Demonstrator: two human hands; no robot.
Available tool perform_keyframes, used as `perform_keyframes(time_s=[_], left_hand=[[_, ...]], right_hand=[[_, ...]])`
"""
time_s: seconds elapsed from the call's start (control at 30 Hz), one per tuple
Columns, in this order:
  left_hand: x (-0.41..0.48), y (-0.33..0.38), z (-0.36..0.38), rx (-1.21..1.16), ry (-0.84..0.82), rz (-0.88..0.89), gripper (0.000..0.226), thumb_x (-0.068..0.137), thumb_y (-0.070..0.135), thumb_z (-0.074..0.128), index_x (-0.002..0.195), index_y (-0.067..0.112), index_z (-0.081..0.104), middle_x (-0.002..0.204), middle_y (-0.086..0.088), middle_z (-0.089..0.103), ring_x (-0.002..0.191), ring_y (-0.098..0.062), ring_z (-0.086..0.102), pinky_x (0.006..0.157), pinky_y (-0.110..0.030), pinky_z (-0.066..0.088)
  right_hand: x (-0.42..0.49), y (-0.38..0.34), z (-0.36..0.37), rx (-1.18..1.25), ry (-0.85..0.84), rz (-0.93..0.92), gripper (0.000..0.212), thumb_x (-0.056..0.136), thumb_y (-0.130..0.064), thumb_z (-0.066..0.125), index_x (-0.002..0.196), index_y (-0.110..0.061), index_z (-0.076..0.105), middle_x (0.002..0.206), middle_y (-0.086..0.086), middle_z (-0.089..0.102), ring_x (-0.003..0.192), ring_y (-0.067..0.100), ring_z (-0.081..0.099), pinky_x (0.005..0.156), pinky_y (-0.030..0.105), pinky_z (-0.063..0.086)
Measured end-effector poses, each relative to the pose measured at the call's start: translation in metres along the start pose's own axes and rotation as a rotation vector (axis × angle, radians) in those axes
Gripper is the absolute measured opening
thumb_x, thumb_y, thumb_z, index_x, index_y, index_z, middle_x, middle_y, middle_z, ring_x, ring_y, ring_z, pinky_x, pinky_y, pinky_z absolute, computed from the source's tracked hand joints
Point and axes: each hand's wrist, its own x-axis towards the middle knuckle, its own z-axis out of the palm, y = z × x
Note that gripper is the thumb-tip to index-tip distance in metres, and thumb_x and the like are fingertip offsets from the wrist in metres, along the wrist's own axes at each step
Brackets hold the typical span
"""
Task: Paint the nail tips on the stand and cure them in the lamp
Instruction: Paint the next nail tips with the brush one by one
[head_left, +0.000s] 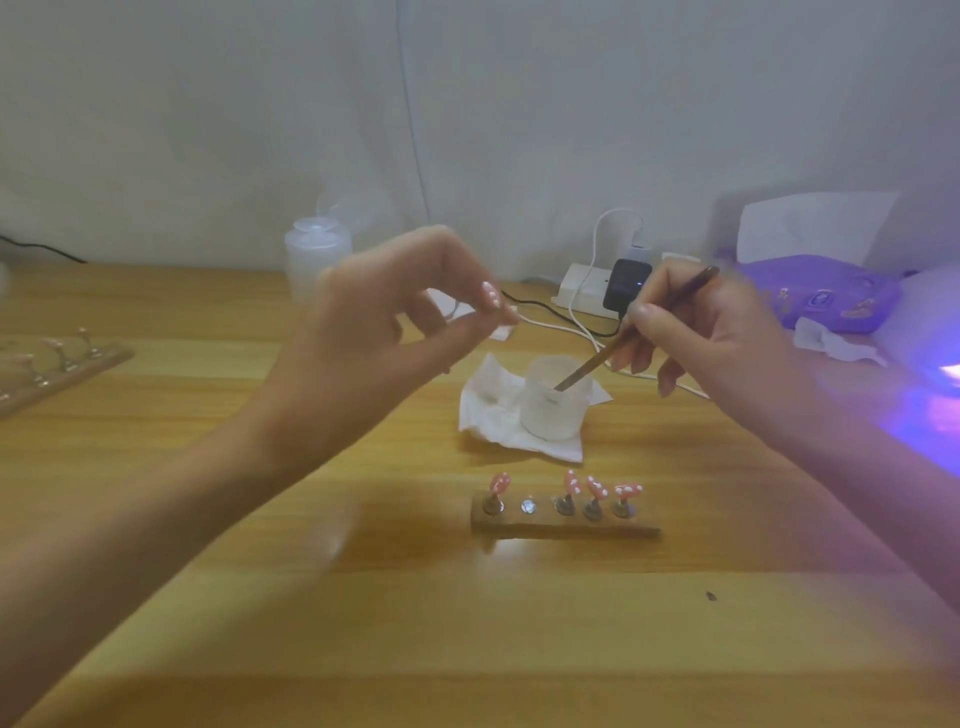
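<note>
The left hand (395, 322) hovers above the middle of the bench (467, 623), thumb and forefinger closed in a pinch on a single pink nail tip (491, 297) with white dots, and the other fingers curl loosely behind. Its forearm runs up from the near left corner, and the wrist bends so that the pinched tip faces right, toward the other hand. The right hand (711, 332) grips a thin brown brush (654, 327) like a pen between thumb and forefinger, with the remaining fingers folded under. Its forearm comes in from the right edge. The brush's long axis slopes from upper right, behind the knuckles, down to lower left, and its working end appears to sit inside the mouth of a frosted jar (556, 410), though blur hides the bristles. The jar stands on a white tissue (493, 421) near the bench's centre. Closer to the front edge lies the wooden stand (566, 526), long axis left to right, carrying four more nail tips (596, 487), pink and dotted, on metal posts. The second holder (528, 505) from the left shows only its metal top. The lamp (943, 400) glows violet at the right edge. A second stand (62, 364) lies at the left edge. A power strip (579, 291) with a black adapter (626, 288) sits by the back edge, near a purple box (821, 301).
</note>
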Motion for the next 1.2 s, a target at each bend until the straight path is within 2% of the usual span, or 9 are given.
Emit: perform_keyframes(time_s=[0.1, 0.23, 0.3, 0.4, 0.57, 0.7, 0.9, 1.1, 1.2], left_hand=[[0.006, -0.018, 0.012, -0.121, -0.025, -0.112, 0.007, 0.091, 0.021, 0.072, 0.088, 0.025, 0.068, 0.094, 0.017, 0.074, 0.064, 0.0, 0.058, 0.058, -0.013, 0.044], [0.011, -0.035, 0.034, -0.243, 0.069, -0.208, 0.014, 0.096, 0.019, 0.067, 0.087, 0.029, 0.063, 0.088, 0.019, 0.066, 0.062, -0.005, 0.055, 0.055, -0.008, 0.04], [0.012, -0.039, 0.04, -0.28, 0.091, -0.209, 0.014, 0.096, 0.016, 0.066, 0.088, 0.027, 0.062, 0.087, 0.014, 0.065, 0.059, -0.003, 0.056, 0.053, -0.01, 0.04], [0.009, -0.042, 0.049, -0.275, 0.095, -0.224, 0.009, 0.092, 0.016, 0.07, 0.086, 0.022, 0.067, 0.089, 0.008, 0.071, 0.063, -0.007, 0.06, 0.055, -0.019, 0.045], [-0.001, -0.044, 0.057, -0.219, 0.058, -0.242, 0.006, 0.09, 0.023, 0.073, 0.085, 0.021, 0.072, 0.083, 0.01, 0.07, 0.061, 0.001, 0.057, 0.051, -0.02, 0.044], [-0.006, -0.047, 0.056, -0.232, 0.047, -0.263, 0.005, 0.09, 0.023, 0.071, 0.091, 0.018, 0.073, 0.088, 0.009, 0.07, 0.057, -0.009, 0.057, 0.05, -0.028, 0.049], [-0.01, -0.051, 0.057, -0.219, 0.054, -0.298, 0.003, 0.087, 0.02, 0.076, 0.087, 0.018, 0.073, 0.094, 0.012, 0.07, 0.05, -0.012, 0.059, 0.051, -0.019, 0.046], [-0.011, -0.05, 0.058, -0.253, 0.063, -0.322, 0.007, 0.086, 0.011, 0.077, 0.091, 0.014, 0.073, 0.092, 0.008, 0.071, 0.052, -0.002, 0.057, 0.048, -0.02, 0.048], [-0.011, -0.052, 0.059, -0.236, 0.053, -0.356, 0.009, 0.085, 0.014, 0.077, 0.083, 0.014, 0.069, 0.087, 0.008, 0.069, 0.052, -0.005, 0.055, 0.048, -0.021, 0.048]], right_hand=[[-0.001, 0.002, 0.003, 0.019, -0.035, 0.024, 0.017, 0.093, -0.023, 0.052, 0.084, -0.009, 0.056, 0.072, 0.009, 0.071, 0.067, 0.019, 0.066, 0.049, 0.025, 0.05], [-0.001, 0.006, -0.002, 0.185, 0.064, 0.092, 0.017, 0.092, -0.026, 0.054, 0.079, -0.016, 0.056, 0.072, 0.013, 0.072, 0.063, 0.018, 0.063, 0.046, 0.023, 0.047], [-0.001, 0.009, -0.006, 0.285, 0.152, 0.132, 0.017, 0.09, -0.028, 0.055, 0.074, -0.021, 0.058, 0.07, 0.011, 0.071, 0.061, 0.016, 0.062, 0.044, 0.021, 0.045], [-0.006, 0.019, -0.003, 0.423, 0.287, 0.179, 0.016, 0.092, -0.025, 0.054, 0.076, -0.019, 0.054, 0.065, 0.009, 0.068, 0.058, 0.014, 0.06, 0.041, 0.019, 0.04], [-0.014, 0.032, 0.008, 0.587, 0.388, 0.263, 0.031, 0.101, -0.013, 0.045, 0.071, -0.019, 0.054, 0.058, 0.001, 0.064, 0.056, 0.009, 0.058, 0.041, 0.017, 0.036], [-0.016, 0.034, 0.009, 0.642, 0.415, 0.305, 0.034, 0.1, -0.016, 0.048, 0.068, -0.02, 0.057, 0.058, 0.003, 0.064, 0.054, 0.009, 0.056, 0.042, 0.017, 0.038], [-0.015, 0.037, 0.011, 0.648, 0.374, 0.315, 0.028, 0.102, -0.014, 0.046, 0.075, -0.013, 0.055, 0.061, 0.005, 0.065, 0.052, 0.011, 0.057, 0.045, 0.018, 0.042], [-0.015, 0.039, 0.01, 0.662, 0.375, 0.319, 0.027, 0.102, -0.017, 0.047, 0.077, -0.015, 0.056, 0.062, 0.004, 0.066, 0.053, 0.01, 0.057, 0.045, 0.018, 0.042], [-0.015, 0.041, 0.009, 0.671, 0.379, 0.327, 0.026, 0.102, -0.019, 0.048, 0.078, -0.015, 0.057, 0.063, 0.003, 0.067, 0.053, 0.01, 0.057, 0.045, 0.018, 0.042]])
